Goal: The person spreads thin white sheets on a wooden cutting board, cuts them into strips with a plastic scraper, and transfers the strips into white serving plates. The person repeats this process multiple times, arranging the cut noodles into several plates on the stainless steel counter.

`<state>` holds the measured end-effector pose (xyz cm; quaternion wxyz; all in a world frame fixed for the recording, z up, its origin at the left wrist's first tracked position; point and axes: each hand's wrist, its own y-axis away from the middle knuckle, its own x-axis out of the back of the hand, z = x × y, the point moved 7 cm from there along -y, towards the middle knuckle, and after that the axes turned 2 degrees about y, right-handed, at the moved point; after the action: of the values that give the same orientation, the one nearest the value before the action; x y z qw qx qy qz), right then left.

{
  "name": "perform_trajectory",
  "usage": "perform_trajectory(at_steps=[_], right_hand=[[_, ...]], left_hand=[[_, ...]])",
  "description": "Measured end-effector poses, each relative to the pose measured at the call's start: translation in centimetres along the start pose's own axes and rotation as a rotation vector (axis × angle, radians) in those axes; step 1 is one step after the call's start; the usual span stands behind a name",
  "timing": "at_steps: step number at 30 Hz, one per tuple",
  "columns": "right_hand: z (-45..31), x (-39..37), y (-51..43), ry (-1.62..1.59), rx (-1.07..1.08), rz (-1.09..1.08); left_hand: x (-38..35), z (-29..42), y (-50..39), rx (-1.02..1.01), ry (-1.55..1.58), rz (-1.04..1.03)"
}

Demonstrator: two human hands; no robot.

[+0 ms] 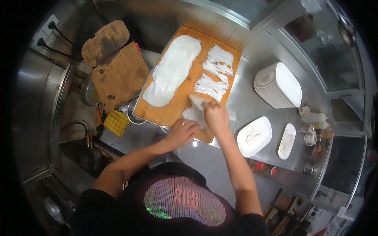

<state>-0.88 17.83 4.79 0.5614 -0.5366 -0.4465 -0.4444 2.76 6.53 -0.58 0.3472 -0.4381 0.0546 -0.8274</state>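
Note:
On a wooden cutting board (153, 115) lies a thick, glossy white slab of rice noodle sheet or dough (174, 67). Cut white strips (211, 88) are in two groups on the board's right side. A thin translucent white piece (193, 114) lies at the near end. My right hand (217, 116) is closed in a fist above its right side, on what looks like a flat pale blade (197, 100); blur hides its exact kind. My left hand (183, 132) rests at the near edge of that piece, fingers bent, and wears a ring.
Right of the board, a steel counter (245, 88) bears stacked white plates (276, 85), a white dish (255, 137) and a narrow dish (287, 141), both with white residue, and squeeze bottles (314, 118). Stained cardboard (121, 76), a pan (89, 91) and a yellow egg tray (116, 122) are left.

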Motion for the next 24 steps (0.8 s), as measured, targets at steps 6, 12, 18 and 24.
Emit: perform_trajectory(at_steps=[6,12,18,24], right_hand=[[-0.3,0.4,0.4,0.001,-0.041,-0.022],[-1.8,0.6,1.1,-0.002,0.002,-0.058],[-3.3,0.2,2.4,-0.015,0.110,-0.106],[-3.7,0.7,2.3,-0.067,0.060,-0.078]], left_hand=[[0.3,-0.4,0.4,0.016,0.055,0.066],[-0.4,-0.7,0.8,0.016,0.033,0.026],[-1.2,-1.0,1.4,0.074,-0.053,0.003],[-1.4,-1.0,2.0,0.118,0.000,-0.023]])
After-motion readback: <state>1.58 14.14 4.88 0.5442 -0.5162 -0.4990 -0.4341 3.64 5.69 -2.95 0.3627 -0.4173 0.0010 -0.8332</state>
